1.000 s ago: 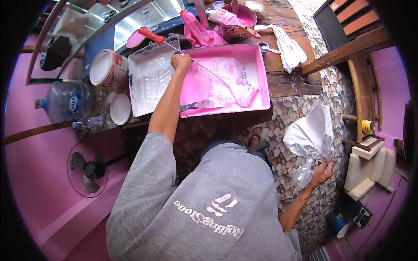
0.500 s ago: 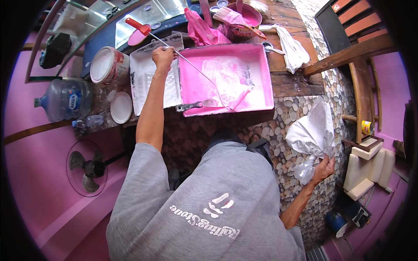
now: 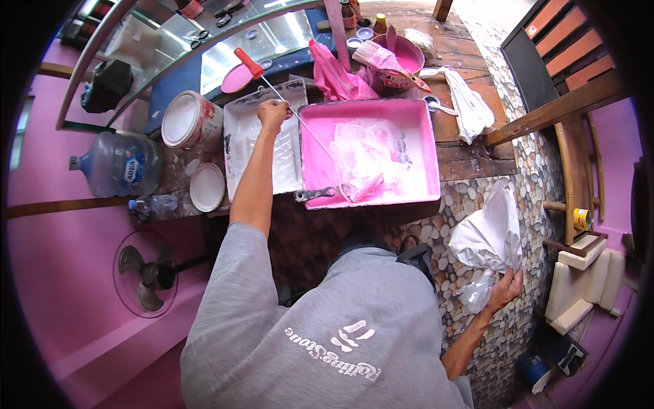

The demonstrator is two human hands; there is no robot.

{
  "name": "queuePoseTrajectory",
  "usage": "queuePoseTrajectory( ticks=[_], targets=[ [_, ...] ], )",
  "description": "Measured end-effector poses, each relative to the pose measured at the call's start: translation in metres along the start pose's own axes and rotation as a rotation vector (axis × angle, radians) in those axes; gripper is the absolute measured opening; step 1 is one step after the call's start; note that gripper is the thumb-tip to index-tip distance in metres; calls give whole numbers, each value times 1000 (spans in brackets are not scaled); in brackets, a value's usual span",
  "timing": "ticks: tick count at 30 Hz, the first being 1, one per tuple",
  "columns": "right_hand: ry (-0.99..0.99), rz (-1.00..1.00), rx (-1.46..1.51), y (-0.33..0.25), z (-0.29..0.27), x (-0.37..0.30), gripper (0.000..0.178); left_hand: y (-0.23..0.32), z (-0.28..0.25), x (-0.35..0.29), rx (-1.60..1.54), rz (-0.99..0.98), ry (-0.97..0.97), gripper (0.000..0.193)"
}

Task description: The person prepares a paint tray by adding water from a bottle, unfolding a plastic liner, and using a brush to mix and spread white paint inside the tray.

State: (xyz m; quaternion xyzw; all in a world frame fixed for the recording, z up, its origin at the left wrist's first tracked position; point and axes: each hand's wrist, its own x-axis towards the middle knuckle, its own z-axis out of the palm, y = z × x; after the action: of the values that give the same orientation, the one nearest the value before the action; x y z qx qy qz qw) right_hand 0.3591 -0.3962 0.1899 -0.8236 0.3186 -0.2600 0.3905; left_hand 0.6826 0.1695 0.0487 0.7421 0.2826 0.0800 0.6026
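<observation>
My left hand [image 3: 273,114] is closed on the metal rod of a paint roller [image 3: 312,135], over the white paint tray [image 3: 262,150]. The roller's red handle points up and away to the left. Its pink, paint-covered end lies in the pink paint tray [image 3: 422,178], near the front edge, where wet pink and white paint is smeared. A scraper with a dark handle [image 3: 315,194] rests across that tray's front left corner. Low on the right, my right hand [image 3: 505,290] grips a white plastic bag [image 3: 487,235], with a crumpled clear part [image 3: 475,293] hanging beside the fingers.
A paint bucket [image 3: 182,121], a round white lid [image 3: 206,187] and a large water jug [image 3: 122,163] stand left. Behind the trays are a pink plastic bag [image 3: 338,80], a paint can with a brush [image 3: 402,65] and a white cloth [image 3: 469,109]. A fan [image 3: 146,273] is lower left.
The roller has turned: its handle swung right and its painted end drew left and nearer within the pink tray. My right hand still holds the bag. The whole view has shifted slightly.
</observation>
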Motion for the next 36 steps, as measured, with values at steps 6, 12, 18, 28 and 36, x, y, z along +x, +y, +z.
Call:
queuePoseTrajectory(
  ticks=[6,12,18,28,36],
  targets=[
    [3,-20,51,18,2,-3,17,-5,3,-2,68,-11,67,15],
    [-68,-22,79,24,1,-4,17,18,-5,-34,-326,-104,134,46],
    [-64,-40,164,14,8,-3,14,52,-14,-82,-770,-135,-267,74],
    [-186,-10,257,-14,-1,8,11,70,69,-224,-100,137,-712,53],
    [-164,36,332,21,-26,25,13,49,230,-280,534,742,-805,79]
  ],
)
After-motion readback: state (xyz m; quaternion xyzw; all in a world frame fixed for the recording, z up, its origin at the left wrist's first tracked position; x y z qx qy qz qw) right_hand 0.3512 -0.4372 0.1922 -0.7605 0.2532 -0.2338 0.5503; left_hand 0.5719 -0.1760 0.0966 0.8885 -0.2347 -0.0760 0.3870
